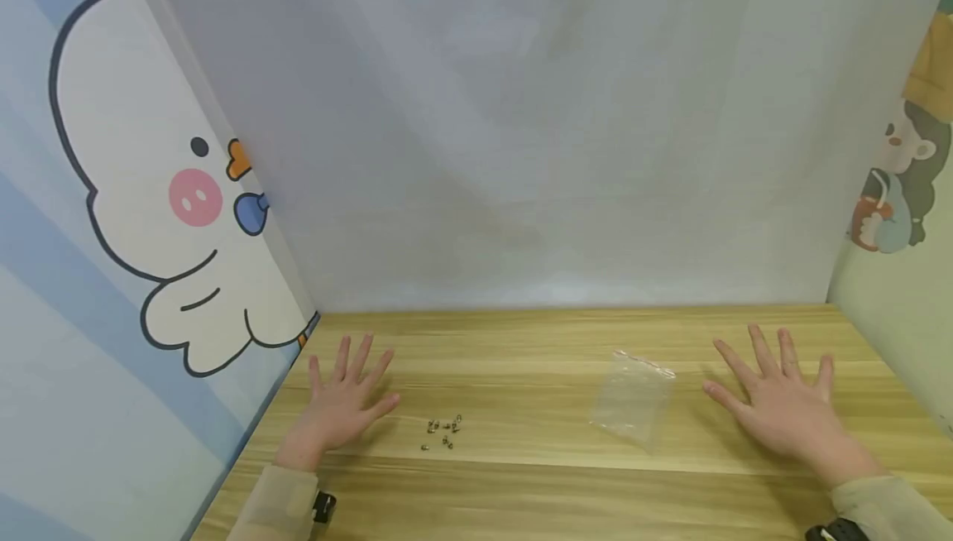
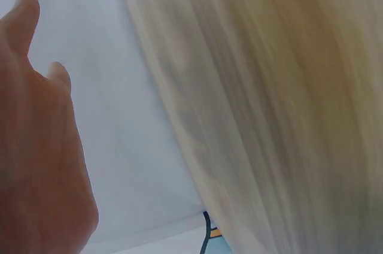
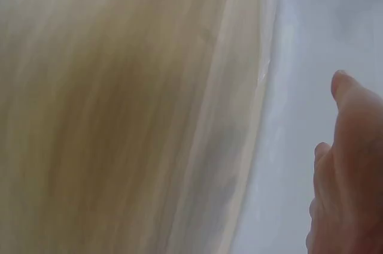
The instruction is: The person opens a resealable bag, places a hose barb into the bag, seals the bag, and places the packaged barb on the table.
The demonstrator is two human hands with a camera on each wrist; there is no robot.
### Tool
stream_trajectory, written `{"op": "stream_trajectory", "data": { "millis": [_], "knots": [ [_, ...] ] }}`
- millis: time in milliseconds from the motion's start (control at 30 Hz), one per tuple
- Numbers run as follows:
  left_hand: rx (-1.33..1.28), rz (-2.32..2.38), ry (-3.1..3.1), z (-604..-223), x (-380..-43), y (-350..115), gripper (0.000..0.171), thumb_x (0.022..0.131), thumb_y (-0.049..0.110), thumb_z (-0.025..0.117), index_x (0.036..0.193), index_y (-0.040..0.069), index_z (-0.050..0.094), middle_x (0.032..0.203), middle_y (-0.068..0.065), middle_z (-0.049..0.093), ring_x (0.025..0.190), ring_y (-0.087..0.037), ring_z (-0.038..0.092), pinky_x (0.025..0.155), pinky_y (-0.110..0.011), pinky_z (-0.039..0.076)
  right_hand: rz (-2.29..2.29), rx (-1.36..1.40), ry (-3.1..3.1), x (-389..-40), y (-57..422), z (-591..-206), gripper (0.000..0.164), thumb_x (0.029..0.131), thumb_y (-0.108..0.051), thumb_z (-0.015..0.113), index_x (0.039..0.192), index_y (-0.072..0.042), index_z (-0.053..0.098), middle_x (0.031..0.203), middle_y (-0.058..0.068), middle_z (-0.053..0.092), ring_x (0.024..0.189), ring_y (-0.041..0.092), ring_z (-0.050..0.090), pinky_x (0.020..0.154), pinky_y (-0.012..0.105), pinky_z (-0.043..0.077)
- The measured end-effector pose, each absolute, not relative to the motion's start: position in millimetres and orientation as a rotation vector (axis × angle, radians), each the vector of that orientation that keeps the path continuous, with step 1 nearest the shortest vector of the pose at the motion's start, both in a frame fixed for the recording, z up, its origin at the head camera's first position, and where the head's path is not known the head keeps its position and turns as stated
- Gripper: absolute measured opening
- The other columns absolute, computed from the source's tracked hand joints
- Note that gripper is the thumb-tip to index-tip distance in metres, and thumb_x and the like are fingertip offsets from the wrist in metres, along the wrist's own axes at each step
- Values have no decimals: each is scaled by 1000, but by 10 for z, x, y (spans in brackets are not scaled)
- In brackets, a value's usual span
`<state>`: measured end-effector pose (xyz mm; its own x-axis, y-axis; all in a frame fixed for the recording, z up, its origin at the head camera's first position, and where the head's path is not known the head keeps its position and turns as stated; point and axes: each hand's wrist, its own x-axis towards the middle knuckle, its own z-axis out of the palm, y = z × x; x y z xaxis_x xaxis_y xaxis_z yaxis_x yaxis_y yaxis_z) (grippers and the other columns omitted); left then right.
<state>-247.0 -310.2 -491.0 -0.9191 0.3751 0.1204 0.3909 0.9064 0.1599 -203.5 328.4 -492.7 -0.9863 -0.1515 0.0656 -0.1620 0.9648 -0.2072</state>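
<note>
My left hand (image 1: 341, 404) is spread over the left part of the table, palm down, fingers straight and apart, holding nothing. Just to its right lies a loose cluster of several small shiny metal pieces (image 1: 447, 426), too small to tell their kind. My right hand (image 1: 787, 404) is spread the same way on the right side, also holding nothing. Between the hands, nearer the right one, a clear plastic zip bag (image 1: 633, 400) with a red line along its top edge lies flat. In the wrist views only part of the left hand (image 2: 42, 146) and right hand (image 3: 353, 170) shows.
The wood-grain table (image 1: 521, 500) ends at a pale grey backdrop (image 1: 536, 152) behind. A wall with a white cartoon bird (image 1: 134, 127) borders it on the left, and a pale wall with a cartoon figure (image 1: 897, 185) on the right. Dark straps (image 1: 323, 508) sit at both wrists.
</note>
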Motion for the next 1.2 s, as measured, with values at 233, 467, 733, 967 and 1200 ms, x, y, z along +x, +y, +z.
{"op": "stream_trajectory", "data": {
  "millis": [233, 467, 733, 967, 1200],
  "knots": [
    [-697, -465, -2989, -4750, -2434, -2836, 75, 108, 59, 53, 170, 23, 30, 177, -12, 17, 162, -39, 14, 121, -76, 3, 552, 379, -3015, -2104, 3011, -4869, 75, 110, -57, 50, 168, -14, 33, 166, 40, 21, 148, 69, 18, 106, 90, 16],
    [-758, -596, -2936, -4683, -2373, -2465, 65, 109, 47, 60, 164, 17, 45, 172, -13, 33, 152, -44, 39, 121, -67, 29, 843, 433, -2943, -2186, 2686, -4861, 59, 107, -41, 65, 150, -1, 57, 147, 34, 56, 134, 59, 51, 106, 75, 41],
    [-843, -792, -2887, -4708, -2362, -2031, 55, 111, 44, 58, 156, 12, 56, 162, -11, 50, 147, -38, 49, 119, -59, 38, 1027, 379, -2982, -2313, 2466, -4975, 67, 100, -34, 77, 145, 11, 56, 131, 40, 63, 118, 57, 63, 97, 68, 51],
    [-967, -862, -2834, -4746, -2391, -1782, 44, 109, 27, 64, 147, 4, 62, 150, -17, 62, 139, -36, 57, 117, -55, 42, 986, 447, -2911, -2366, 2382, -5100, 64, 89, -26, 87, 137, 10, 64, 132, 38, 63, 122, 58, 59, 102, 69, 47],
    [-1006, -872, -2820, -4796, -2412, -1650, 38, 108, 21, 65, 142, 2, 66, 144, -14, 67, 134, -33, 62, 115, -52, 46, 1003, 540, -2880, -2369, 2359, -5126, 65, 81, -20, 91, 134, 8, 66, 135, 37, 61, 125, 61, 55, 105, 74, 42]
  ]
}}
